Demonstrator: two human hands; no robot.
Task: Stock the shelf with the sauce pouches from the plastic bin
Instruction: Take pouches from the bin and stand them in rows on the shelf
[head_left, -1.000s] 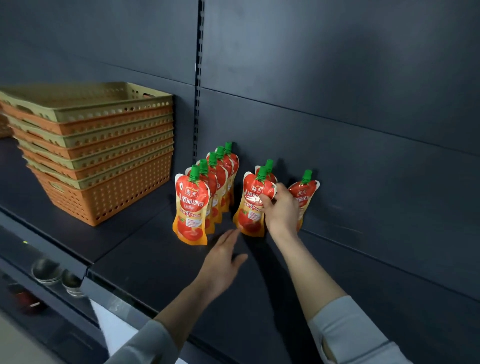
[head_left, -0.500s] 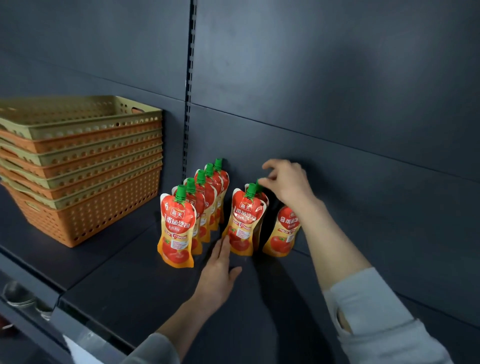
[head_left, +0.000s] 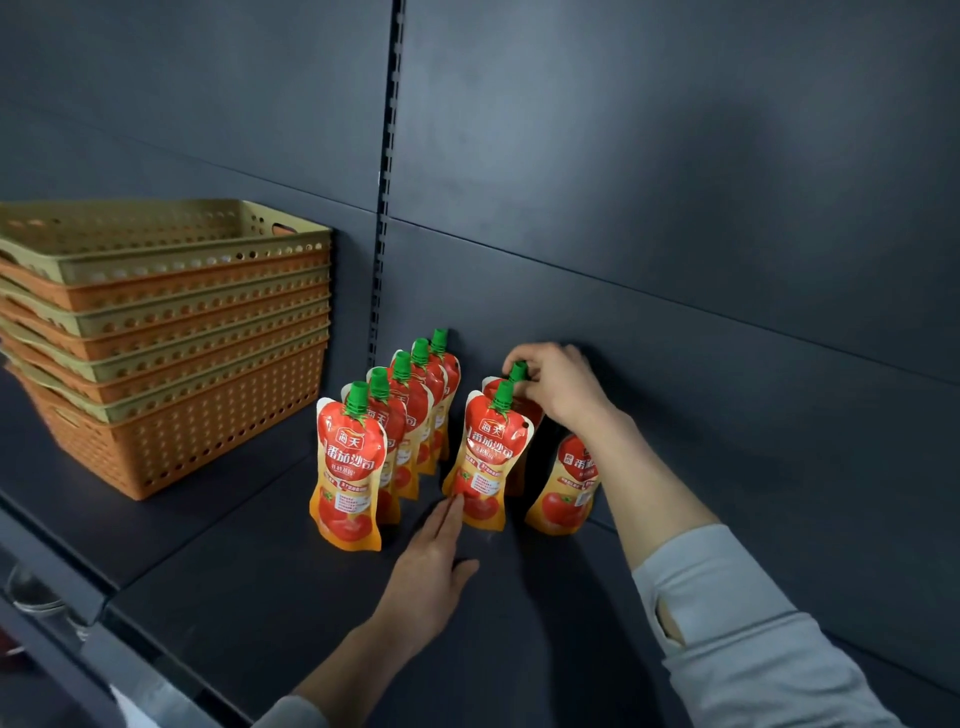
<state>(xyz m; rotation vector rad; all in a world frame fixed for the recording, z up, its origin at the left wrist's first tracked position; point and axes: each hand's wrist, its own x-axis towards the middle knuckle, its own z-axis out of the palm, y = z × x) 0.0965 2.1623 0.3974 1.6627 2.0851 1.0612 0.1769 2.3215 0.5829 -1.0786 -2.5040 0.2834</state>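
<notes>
8 pouches (head_left: 345, 467) stand upright on the shelf (head_left: 234, 582), close to its back panel (head_left: 675, 260). 5 form a file at left, running front to back. 2 form a second file just beside it. 1 stands alone at right, partly hidden by the right forearm. All have red-and-orange fronts and green caps.

The right hand (head_left: 558, 387) is above the second file. Its grip is narrow, thumb and fingers pinching the rear pouch (head_left: 488, 385) by its cap (head_left: 518, 371). The left hand (head_left: 431, 566) lies palm down on the shelf, its grip wide and holding nothing. Its straight fingertips (head_left: 452, 506) touch the lower left edge of the front pouch (head_left: 485, 457) of that file. Both arms wear grey sleeves (head_left: 727, 623).

At far left, well apart from the pouches, a stack of nested perforated baskets (head_left: 156, 338), orange and tan, sits on the adjoining shelf section. A slotted upright (head_left: 387, 182) divides the back panel behind the file of 5.
</notes>
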